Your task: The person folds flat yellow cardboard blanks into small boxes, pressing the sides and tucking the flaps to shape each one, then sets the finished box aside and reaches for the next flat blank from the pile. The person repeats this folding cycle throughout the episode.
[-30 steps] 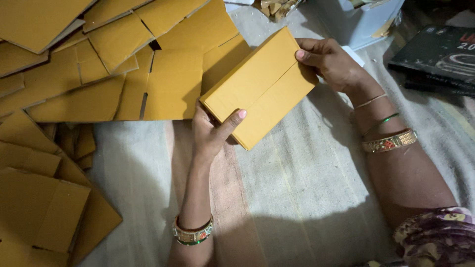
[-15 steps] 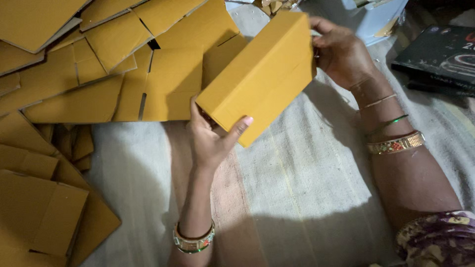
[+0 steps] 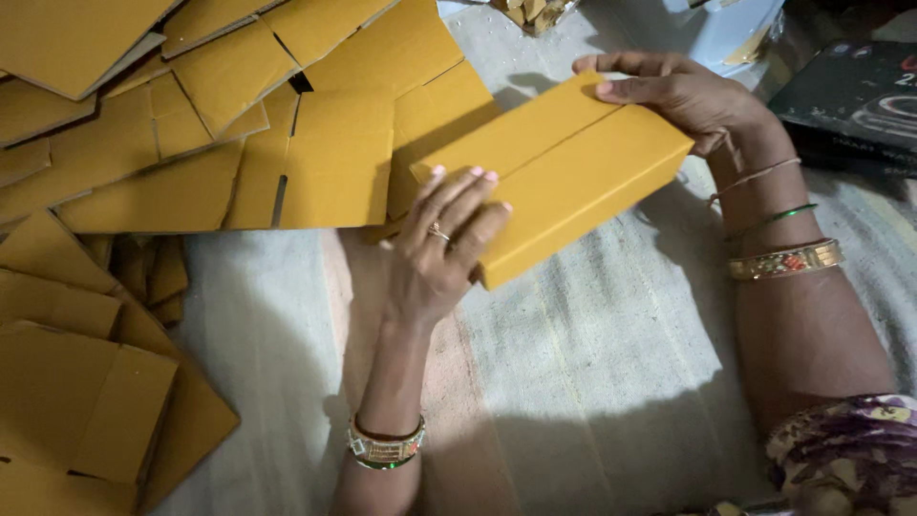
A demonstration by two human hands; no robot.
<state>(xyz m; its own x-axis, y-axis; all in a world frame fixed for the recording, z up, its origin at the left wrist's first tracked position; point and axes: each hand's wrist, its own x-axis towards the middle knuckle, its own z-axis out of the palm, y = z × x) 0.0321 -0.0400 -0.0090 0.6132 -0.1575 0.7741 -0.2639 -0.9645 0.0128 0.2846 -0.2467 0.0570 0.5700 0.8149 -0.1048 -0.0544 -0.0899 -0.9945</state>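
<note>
Both hands grip one folded yellow cardboard box (image 3: pixel 559 172). Left hand (image 3: pixel 444 244) lies palm-down on near end, fingers pressing top panel; right hand (image 3: pixel 688 96) clasps far corner, fingers curled over edge. Box is tilted, held just above pale woven cloth (image 3: pixel 592 382); seam runs along its top. Looks like closing/flattening step of box forming. Next move likely needs firm even pressure along seam. Flat yellow cardboard blanks (image 3: pixel 191 143) piled at left, dark printed box (image 3: pixel 855 105) upper right.
</note>
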